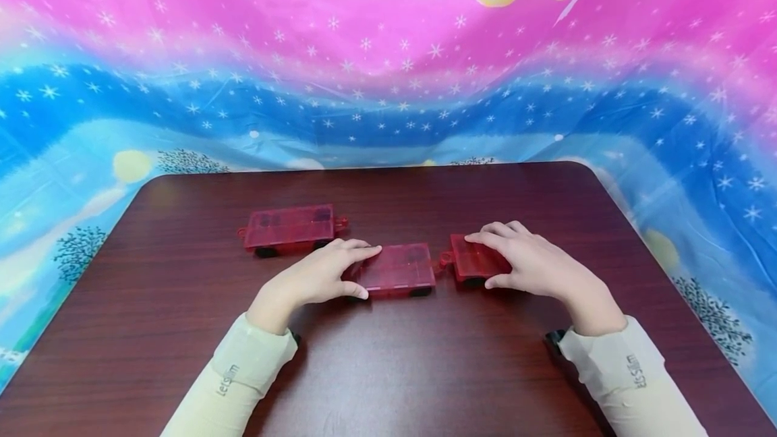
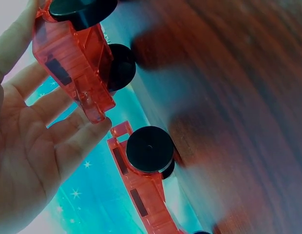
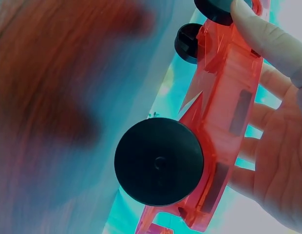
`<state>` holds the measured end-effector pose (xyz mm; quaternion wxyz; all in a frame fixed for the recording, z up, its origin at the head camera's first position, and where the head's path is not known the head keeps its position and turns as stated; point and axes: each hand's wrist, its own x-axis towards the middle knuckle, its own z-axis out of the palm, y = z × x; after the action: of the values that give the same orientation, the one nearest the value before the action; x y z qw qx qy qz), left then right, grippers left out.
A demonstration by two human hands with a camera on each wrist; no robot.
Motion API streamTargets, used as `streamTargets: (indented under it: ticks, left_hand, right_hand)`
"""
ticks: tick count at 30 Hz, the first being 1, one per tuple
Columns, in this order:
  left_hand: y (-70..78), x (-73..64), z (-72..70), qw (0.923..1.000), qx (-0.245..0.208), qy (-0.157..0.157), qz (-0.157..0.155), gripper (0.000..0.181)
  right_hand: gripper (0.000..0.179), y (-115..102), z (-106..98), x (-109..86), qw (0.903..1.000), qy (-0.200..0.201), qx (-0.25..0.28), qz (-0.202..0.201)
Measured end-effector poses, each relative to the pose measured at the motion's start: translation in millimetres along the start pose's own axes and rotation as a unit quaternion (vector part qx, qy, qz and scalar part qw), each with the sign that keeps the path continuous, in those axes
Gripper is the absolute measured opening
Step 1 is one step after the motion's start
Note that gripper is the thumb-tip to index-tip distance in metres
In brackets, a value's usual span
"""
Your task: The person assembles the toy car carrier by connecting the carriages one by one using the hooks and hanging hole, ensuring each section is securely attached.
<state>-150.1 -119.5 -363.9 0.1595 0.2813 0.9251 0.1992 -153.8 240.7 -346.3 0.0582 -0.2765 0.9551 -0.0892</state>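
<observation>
1. Sleeves [image 1: 243, 376] sit closest to us in the head view, pale and pulled down to both wrists, with the forearms angling inward over the dark worktop [image 1: 388, 369].
2. Our left hand [image 1: 322, 278] lies on the left end of the middle wagon [image 1: 397, 270], a flat red see-through toy with black wheels. The thumb curls along its near edge and the fingers reach over its top, so we have it gripped.
3. Our right hand [image 1: 522, 261] covers the right wagon [image 1: 476, 258] the same way: fingers spread over the top, thumb tucked at the near side, holding it.
4. What matters most is the gap between the two held wagons. They lie end to end, long axes running left to right in one line. The small hook on the right wagon's left end stands just beside the middle wagon's right end; we cannot tell whether they touch.
5. From the left wrist view, the gripped wagon's [image 2: 75, 63] end hangs just apart from the neighbour's hook [image 2: 121, 129], wheels [image 2: 150, 149] facing the camera.
6. The right wrist view shows the thumb [image 3: 268, 34] pressed on one side of the wagon [image 3: 229, 112] and fingers behind it.
7. A third wagon [image 1: 290, 226] stands beyond our left hand, well apart, untouched, lying parallel to the others.
8. Behind the worktop hangs a pink and blue starry cloth [image 1: 388, 73].
</observation>
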Motion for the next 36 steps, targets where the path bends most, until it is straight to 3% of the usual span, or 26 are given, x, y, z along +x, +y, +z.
streamTargets:
  ticks: [36]
  left_hand:
    - [-5.4, -3.1, -1.6, 0.9999, -0.01, -0.001, 0.01, 0.077]
  right_hand:
    - [0.075, 7.4, 9.2, 1.6, 0.9987, -0.027, 0.042, -0.008]
